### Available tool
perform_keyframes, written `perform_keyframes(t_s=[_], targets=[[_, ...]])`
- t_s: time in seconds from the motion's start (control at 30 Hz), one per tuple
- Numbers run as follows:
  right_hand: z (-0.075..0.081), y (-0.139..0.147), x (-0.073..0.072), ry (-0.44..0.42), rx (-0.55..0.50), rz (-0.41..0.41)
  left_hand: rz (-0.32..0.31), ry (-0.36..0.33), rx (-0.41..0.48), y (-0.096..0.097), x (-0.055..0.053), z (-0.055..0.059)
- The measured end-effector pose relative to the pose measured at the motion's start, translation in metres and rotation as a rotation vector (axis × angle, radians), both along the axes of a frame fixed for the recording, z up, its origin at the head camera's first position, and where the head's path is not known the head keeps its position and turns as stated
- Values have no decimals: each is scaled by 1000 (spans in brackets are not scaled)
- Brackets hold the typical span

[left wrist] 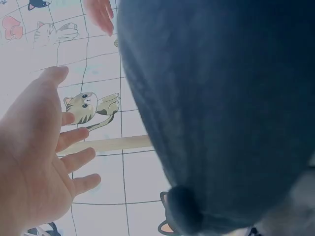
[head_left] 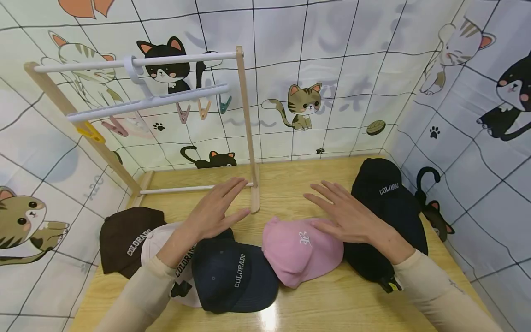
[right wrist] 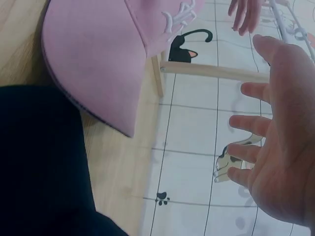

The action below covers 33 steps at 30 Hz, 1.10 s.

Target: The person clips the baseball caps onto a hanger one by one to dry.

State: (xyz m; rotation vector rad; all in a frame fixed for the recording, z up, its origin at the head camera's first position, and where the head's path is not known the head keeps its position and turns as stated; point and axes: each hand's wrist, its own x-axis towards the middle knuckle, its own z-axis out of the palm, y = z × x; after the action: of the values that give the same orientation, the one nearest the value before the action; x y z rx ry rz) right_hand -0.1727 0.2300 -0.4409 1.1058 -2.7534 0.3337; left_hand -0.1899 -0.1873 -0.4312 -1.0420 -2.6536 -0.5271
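My left hand point(head_left: 215, 207) hovers with fingers extended above the navy cap point(head_left: 224, 276) and the white cap point(head_left: 159, 240), holding nothing. In the left wrist view the navy cap point(left wrist: 211, 98) looms large beside that hand point(left wrist: 39, 152). Fingers spread, my right hand point(head_left: 348, 214) is over the pink cap point(head_left: 286, 249), near the black caps point(head_left: 390, 216); its palm is bare. The right wrist view has the pink cap's brim point(right wrist: 93, 59) and dark fabric point(right wrist: 39, 157) close by. A brown cap point(head_left: 124, 240) lettered COLORADO lies farthest left.
A wooden rack point(head_left: 247, 120) stands at the back left, carrying a pale hanger point(head_left: 153, 100) with several coloured clips. A black hook point(head_left: 427, 173) sticks up beside the black caps. Cat-printed cloth point(head_left: 352, 69) surrounds the wooden tabletop point(head_left: 323, 306).
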Motion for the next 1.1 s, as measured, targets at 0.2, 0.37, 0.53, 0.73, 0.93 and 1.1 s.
perform_keyframes(t_s=[0.2,0.37,0.53,0.73,0.93,1.1], targets=[[0,12,0,-14,-10,-49,30,-8,48,4,-11,3],[-1,23,0,-13,-29,-75,40,-35,82,8,-21,6],[-4,34,0,-60,-40,-120,49,-77,95,13,-31,8],[-4,44,-6,-81,-28,-174,101,-161,91,15,-45,11],[-5,54,-12,-95,-23,-224,125,-220,115,14,-60,12],[-4,61,-17,-104,-18,-268,115,-236,150,15,-74,12]])
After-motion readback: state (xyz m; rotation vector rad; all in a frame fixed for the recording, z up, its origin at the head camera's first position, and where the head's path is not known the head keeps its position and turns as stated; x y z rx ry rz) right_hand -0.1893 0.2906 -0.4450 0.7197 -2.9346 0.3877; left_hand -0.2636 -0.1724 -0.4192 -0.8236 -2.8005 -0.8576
